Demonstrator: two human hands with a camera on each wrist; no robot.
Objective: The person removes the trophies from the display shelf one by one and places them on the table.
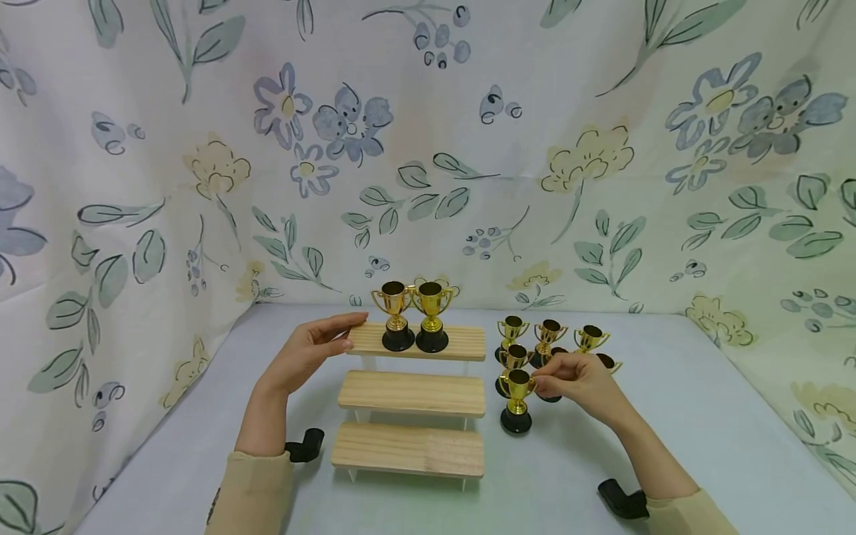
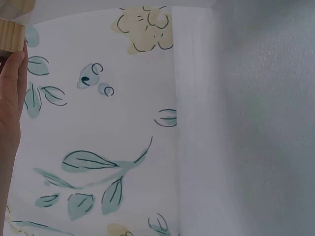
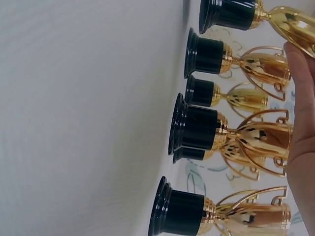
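A three-tier wooden display stand (image 1: 411, 391) stands on the table, with two small gold trophy cups (image 1: 431, 316) with black bases side by side on its top tier. My left hand (image 1: 304, 353) holds the left end of that top tier between thumb and fingers; the left wrist view catches the hand (image 2: 11, 98) and the wood's end (image 2: 12, 37). To the stand's right, my right hand (image 1: 582, 380) pinches the handle of the front trophy cup (image 1: 518, 401). Its cup (image 3: 231, 14) tops the right wrist view, where I cannot tell whether its base touches the table.
Several more trophy cups (image 1: 550, 336) stand in a group behind and beside the right hand, partly hidden by it. The middle (image 1: 411, 392) and bottom (image 1: 408, 449) tiers are bare wood. A flowered cloth (image 1: 428, 148) hangs behind the white table (image 1: 555, 475).
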